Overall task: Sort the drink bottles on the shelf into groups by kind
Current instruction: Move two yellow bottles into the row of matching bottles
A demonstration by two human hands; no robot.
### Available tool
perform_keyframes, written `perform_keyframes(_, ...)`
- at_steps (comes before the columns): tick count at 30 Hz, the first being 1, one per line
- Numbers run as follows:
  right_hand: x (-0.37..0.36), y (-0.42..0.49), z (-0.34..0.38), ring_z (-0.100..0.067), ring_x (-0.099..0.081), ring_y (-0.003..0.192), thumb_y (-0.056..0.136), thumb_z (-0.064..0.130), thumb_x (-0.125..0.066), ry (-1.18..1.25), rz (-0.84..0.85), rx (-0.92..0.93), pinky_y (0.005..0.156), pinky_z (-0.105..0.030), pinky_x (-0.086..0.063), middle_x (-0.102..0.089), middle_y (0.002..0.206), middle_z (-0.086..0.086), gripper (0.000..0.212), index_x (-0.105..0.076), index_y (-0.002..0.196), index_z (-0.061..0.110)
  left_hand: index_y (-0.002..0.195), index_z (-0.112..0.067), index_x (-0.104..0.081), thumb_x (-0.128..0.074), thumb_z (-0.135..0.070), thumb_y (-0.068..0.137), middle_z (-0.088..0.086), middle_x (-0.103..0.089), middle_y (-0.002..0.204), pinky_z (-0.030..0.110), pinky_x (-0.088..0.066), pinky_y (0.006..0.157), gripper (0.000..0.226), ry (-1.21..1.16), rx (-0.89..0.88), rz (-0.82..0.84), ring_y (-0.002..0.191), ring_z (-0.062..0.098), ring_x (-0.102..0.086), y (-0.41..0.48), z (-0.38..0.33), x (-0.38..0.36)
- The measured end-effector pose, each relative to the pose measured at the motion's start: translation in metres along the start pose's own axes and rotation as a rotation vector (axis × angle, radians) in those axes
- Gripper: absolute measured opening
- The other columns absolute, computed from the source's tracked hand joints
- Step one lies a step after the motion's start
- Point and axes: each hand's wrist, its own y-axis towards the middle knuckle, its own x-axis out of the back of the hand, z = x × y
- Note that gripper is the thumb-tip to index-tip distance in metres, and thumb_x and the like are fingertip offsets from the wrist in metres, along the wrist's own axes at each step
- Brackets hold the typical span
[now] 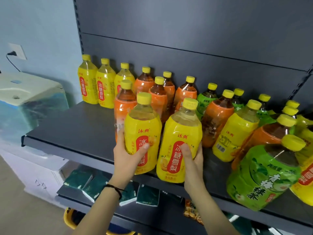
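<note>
Yellow-labelled bottles, one per hand, both at the front edge of the grey metal shelf (72, 126). Left hand (126, 155) wraps the left yellow bottle (143, 133) low on its label: thumb pressed across the front, fingers curled round the far side. Right hand (193, 158) grips the right yellow bottle (181, 145) the same way, thumb on the red label patch, fingers round its right flank. Both bottles upright, just beside each other; whether their bases rest on the shelf or are lifted clear of it, cannot tell from this angle.

Layout: three matching yellow bottles (101, 85) stand in a row at 10 o'clock, back left. Orange-labelled bottles (157, 94) cluster at 12 o'clock directly behind the held pair. Green-labelled bottles (205, 99) at 1 o'clock, mixed with another orange and another yellow. A large green bottle (260, 173) leans at 3 o'clock, near front.

Step in hand, as judged: gathering yellow bottles to join the back-left row. Sort is partial; the right half remains mixed.

Next move calls for carrying both toward 10 o'clock into the open shelf space in front of the yellow row, keeping clear of the orange bottle touching the left hand's far side.
</note>
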Motion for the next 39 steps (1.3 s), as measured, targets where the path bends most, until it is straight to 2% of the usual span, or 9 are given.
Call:
perform_keyframes(2, -0.021, -0.004, 0.002, -0.004, -0.071, 0.088, 0.030, 0.079, -0.078, -0.011, 0.045, -0.009, 0.064, -0.019, -0.055, -0.073, 0.094, 0.020, 0.095, -0.053, 0.111, 0.037, 0.124, -0.042, -0.044, -0.073, -0.075, 0.051, -0.020, -0.067, 0.110, 0.033, -0.057, 0.081, 0.085, -0.006, -0.015, -0.014, 0.102, 0.010, -0.066, 0.005, -0.011, 0.025)
perform_keyframes(8, -0.116, -0.018, -0.013, -0.010, -0.070, 0.096, 0.037, 0.074, -0.080, -0.008, 0.153, 0.017, 0.070, -0.024, -0.056, -0.072, 0.105, 0.014, 0.088, -0.053, 0.116, 0.047, 0.124, -0.031, -0.047, -0.076, -0.071, 0.053, -0.016, -0.069, 0.107, 0.026, -0.056, 0.074, 0.086, -0.017, -0.049, -0.052, 0.097, 0.009, -0.068, 0.031, -0.031, 0.121)
perform_keyframes(12, -0.193, -0.021, -0.033, -0.019, -0.058, 0.122, 0.052, 0.070, -0.079, -0.047, 0.161, 0.080, 0.095, -0.047, -0.052, -0.055, 0.138, 0.003, 0.085, -0.044, 0.129, 0.056, 0.123, -0.026, -0.049, -0.076, -0.070, 0.054, -0.015, -0.070, 0.103, 0.024, -0.056, 0.071, 0.087, 0.000, -0.051, -0.081, 0.093, 0.007, -0.068, 0.057, -0.031, 0.199)
perform_keyframes(14, -0.229, -0.018, -0.042, -0.018, -0.056, 0.124, 0.057, 0.069, -0.077, -0.087, 0.153, 0.119, 0.098, -0.049, -0.050, -0.052, 0.139, 0.006, 0.087, -0.041, 0.134, 0.051, 0.124, -0.018, -0.048, -0.075, -0.052, 0.068, -0.012, -0.069, 0.097, 0.016, -0.054, 0.064, 0.071, 0.000, -0.051, -0.095, 0.084, 0.003, -0.067, 0.072, -0.033, 0.227)
perform_keyframes(16, -0.260, -0.013, -0.051, -0.011, -0.058, 0.120, 0.056, 0.070, -0.076, -0.121, 0.147, 0.131, 0.097, -0.042, -0.052, -0.057, 0.133, 0.013, 0.089, -0.042, 0.134, 0.047, 0.126, -0.014, -0.045, -0.070, -0.025, 0.081, -0.010, -0.064, 0.099, 0.012, -0.052, 0.060, 0.053, -0.011, -0.027, -0.096, 0.080, -0.001, -0.067, 0.090, -0.033, 0.250)
perform_keyframes(22, -0.314, 0.010, -0.071, -0.006, -0.062, 0.112, 0.054, 0.068, -0.078, -0.095, 0.084, 0.087, 0.082, -0.025, -0.055, -0.062, 0.123, 0.019, 0.093, -0.042, 0.135, 0.041, 0.130, -0.022, -0.046, -0.073, -0.069, 0.054, -0.011, -0.064, 0.113, 0.024, -0.056, 0.074, 0.094, 0.078, 0.007, -0.049, 0.098, 0.005, -0.066, 0.153, -0.015, 0.299)
perform_keyframes(29, -0.316, 0.050, -0.089, -0.006, -0.060, 0.116, 0.056, 0.065, -0.078, -0.099, -0.024, 0.085, 0.083, -0.023, -0.054, -0.060, 0.128, 0.016, 0.097, -0.038, 0.140, 0.038, 0.122, -0.029, -0.050, -0.074, -0.059, 0.055, -0.013, -0.066, 0.106, 0.023, -0.057, 0.072, 0.077, 0.077, 0.048, 0.028, 0.093, 0.003, -0.068, 0.195, 0.016, 0.289)
perform_keyframes(34, -0.306, 0.078, -0.098, -0.005, -0.057, 0.120, 0.057, 0.071, -0.074, -0.137, -0.017, 0.087, 0.089, -0.026, -0.054, -0.055, 0.133, 0.017, 0.100, -0.030, 0.142, 0.043, 0.114, -0.042, -0.047, -0.070, -0.080, 0.046, -0.016, -0.064, 0.105, 0.016, -0.054, 0.068, 0.082, 0.034, 0.056, 0.037, 0.093, -0.002, -0.066, 0.214, 0.035, 0.270)
perform_keyframes(39, -0.301, 0.099, -0.107, -0.007, -0.052, 0.127, 0.057, 0.070, -0.076, -0.172, 0.000, 0.079, 0.093, -0.027, -0.053, -0.045, 0.144, 0.012, 0.102, -0.025, 0.142, 0.047, 0.130, -0.030, -0.039, -0.074, -0.077, 0.047, -0.014, -0.060, 0.115, 0.022, -0.056, 0.078, 0.101, 0.068, 0.028, 0.156, 0.100, 0.001, -0.064, 0.234, 0.045, 0.265)
